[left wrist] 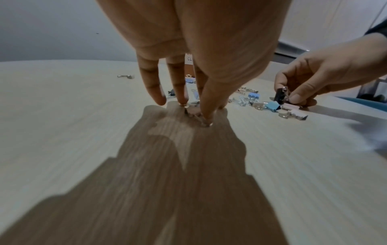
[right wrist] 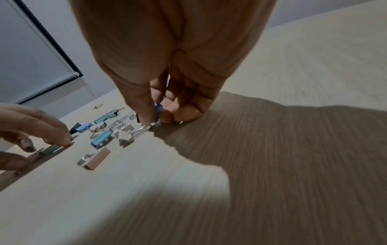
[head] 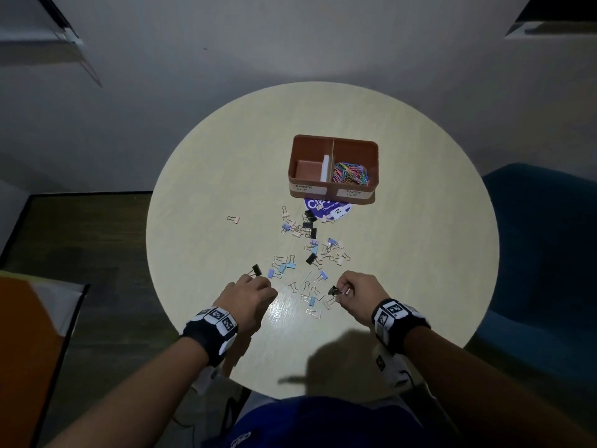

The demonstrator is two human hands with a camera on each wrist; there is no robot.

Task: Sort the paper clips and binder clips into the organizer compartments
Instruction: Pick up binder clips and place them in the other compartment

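Note:
A brown organizer [head: 355, 142] stands past the table's middle; its right compartment holds coloured paper clips [head: 350, 173], and the left one, labelled binder clip, shows a bare floor [head: 307, 169]. Binder clips [head: 310, 250] in black, blue and pink lie scattered between it and my hands. My left hand [head: 261, 284] reaches down, thumb and fingertips pinching a binder clip [left wrist: 193, 113] flat on the table. My right hand [head: 342, 290] pinches a black binder clip [left wrist: 280, 96] by its wire handles, just above the table, with a pink clip [left wrist: 291, 106] under its fingers.
The round pale wooden table [head: 420, 221] carries a purple round sticker [head: 326, 210] in front of the organizer and a lone pink clip [head: 233, 218] at the left. A blue chair [head: 542, 253] stands at the right and an orange object [head: 26, 334] at the left.

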